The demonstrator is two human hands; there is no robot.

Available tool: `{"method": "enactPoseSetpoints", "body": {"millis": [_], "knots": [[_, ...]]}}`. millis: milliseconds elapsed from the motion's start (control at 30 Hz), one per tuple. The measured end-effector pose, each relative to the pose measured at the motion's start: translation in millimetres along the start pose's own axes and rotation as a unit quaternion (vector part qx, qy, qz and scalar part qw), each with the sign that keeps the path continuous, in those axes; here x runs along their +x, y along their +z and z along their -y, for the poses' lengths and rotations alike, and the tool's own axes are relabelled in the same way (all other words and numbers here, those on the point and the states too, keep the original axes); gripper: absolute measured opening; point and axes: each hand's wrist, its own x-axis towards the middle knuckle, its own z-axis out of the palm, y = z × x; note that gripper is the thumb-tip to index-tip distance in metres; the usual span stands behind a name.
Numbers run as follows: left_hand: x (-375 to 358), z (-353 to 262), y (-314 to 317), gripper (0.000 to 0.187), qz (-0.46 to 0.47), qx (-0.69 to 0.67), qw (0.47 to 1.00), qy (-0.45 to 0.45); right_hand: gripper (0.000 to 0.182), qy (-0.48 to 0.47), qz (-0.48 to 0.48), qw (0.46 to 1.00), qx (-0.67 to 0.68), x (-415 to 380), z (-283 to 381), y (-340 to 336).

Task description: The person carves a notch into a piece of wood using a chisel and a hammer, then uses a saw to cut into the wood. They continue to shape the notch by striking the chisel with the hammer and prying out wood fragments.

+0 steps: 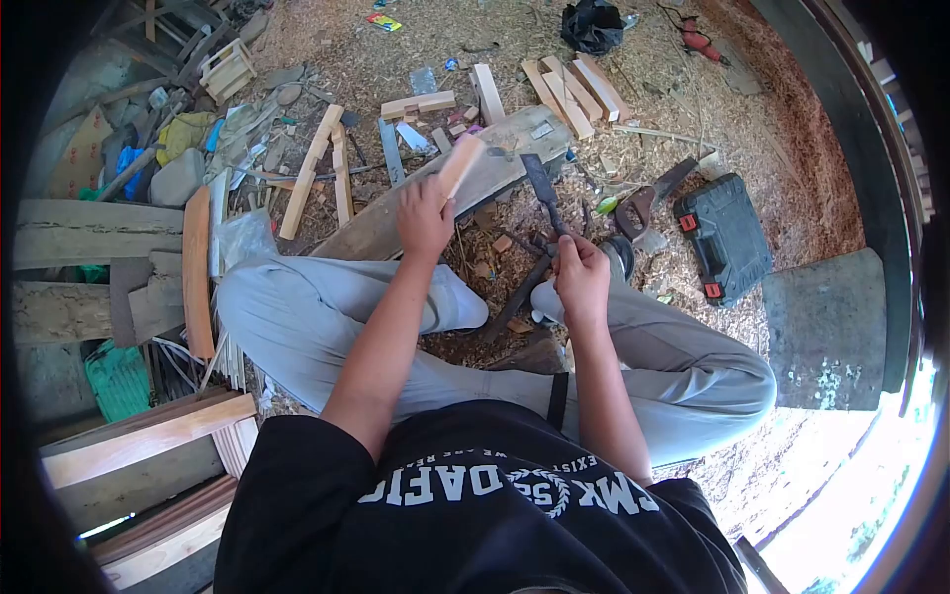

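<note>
Pale wood block (460, 164) tilted upright on the plank; dark chisel (543, 193) beside it.

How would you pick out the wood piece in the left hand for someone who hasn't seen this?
Start at the long grey plank lying on the sawdust ahead of the person's knees. Just above its middle, the left hand grips a short pale wood block, tilted up. Unlike the similar offcuts scattered on the ground, it is the only one held in the air.
</note>
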Motion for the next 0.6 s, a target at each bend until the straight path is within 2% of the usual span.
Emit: {"method": "enactPoseSetpoints", "body": {"millis": [67,100,167,200,233,267,300,367,500,567,600], "knots": [[-2,-12,4,0.040,-0.013,0.010,0.991,-0.136,0.030,0.006,0.009,1.000,0.025,-2,2,1],[3,-14,-4,0.040,-0.014,0.011,0.990,-0.138,0.029,0.001,0.004,1.000,0.025,-2,2,1],[19,-16,-24,0.046,0.154,-0.113,0.940,-0.282,0.028,-0.004,0.001,1.000,0.024,-3,3,0],[21,-9,-26,0.046,0.154,-0.112,0.940,-0.284,0.028,-0.001,0.008,0.999,0.031,-4,6,0],[23,0,-30,0.051,0.107,-0.022,0.978,-0.175,0.027,0.003,0.014,0.999,0.037,-5,7,-1],[25,7,-32,0.055,0.057,0.068,0.994,-0.062,0.027,0.002,0.015,0.999,0.035,-4,6,-1],[26,14,-31,0.055,0.056,0.066,0.994,-0.064,0.028,-0.003,0.018,0.999,0.028,-3,5,-2],[29,24,-26,0.062,0.023,0.118,0.989,0.088,0.028,-0.010,0.022,1.000,0.020,-2,4,-2],[36,21,-23,0.056,0.004,0.055,0.994,0.093,0.027,-0.023,0.009,1.000,-0.006,-2,2,0],[39,14,-28,0.053,0.082,0.025,0.995,0.045,0.027,-0.027,0.015,0.999,-0.021,-4,4,-1],[35,10,-25,0.053,0.080,0.021,0.996,0.039,0.027,-0.023,0.016,0.999,-0.022,-6,7,0]]}}
